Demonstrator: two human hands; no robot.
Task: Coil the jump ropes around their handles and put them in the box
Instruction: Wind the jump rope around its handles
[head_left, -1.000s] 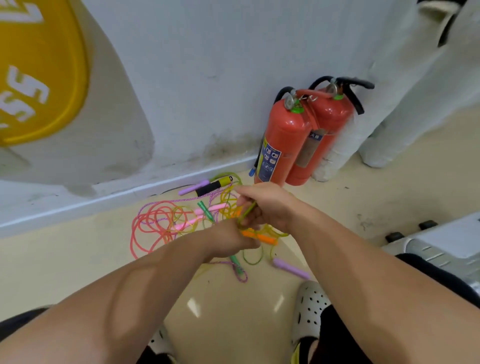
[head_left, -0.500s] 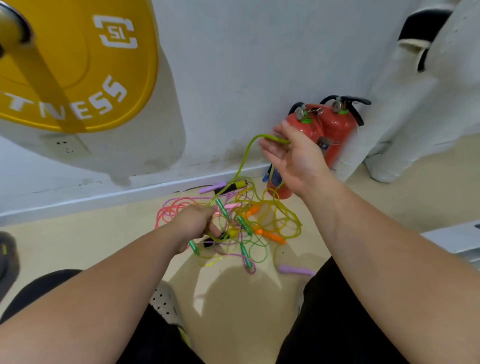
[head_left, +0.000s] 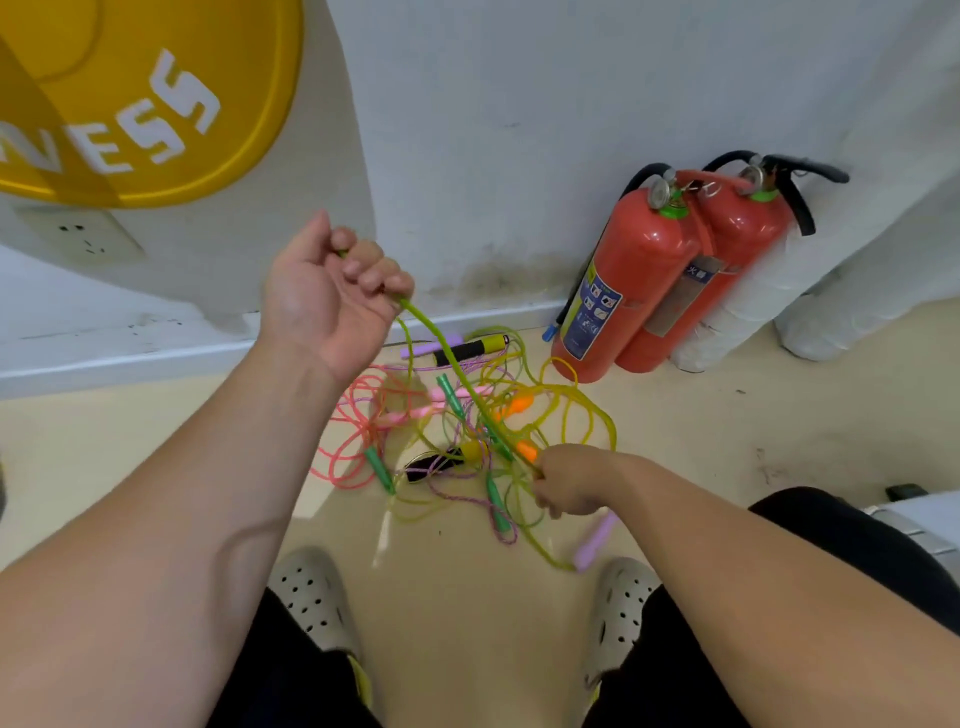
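Observation:
A tangle of jump ropes (head_left: 457, 431) lies on the floor by the wall: pink, purple, green and yellow-green cords with green, orange, pink, purple and black-yellow handles. My left hand (head_left: 327, 296) is raised above the pile, palm toward me, fingers curled round a yellow-green rope (head_left: 447, 364). That rope runs taut down to my right hand (head_left: 566, 486), which grips it low at the pile's right edge, next to an orange handle (head_left: 525, 451). No box is in view.
Two red fire extinguishers (head_left: 644, 275) stand against the white wall at right. A yellow weight plate (head_left: 156, 93) hangs at upper left. White wrapped rolls (head_left: 779, 291) lean behind the extinguishers. My two grey clogs (head_left: 311, 597) flank the floor below the pile.
The hands swapped heights: my left hand rose from the pile holding the yellow-green rope, and my right hand dropped from mid-air to grip it at the pile. The camera tilted down.

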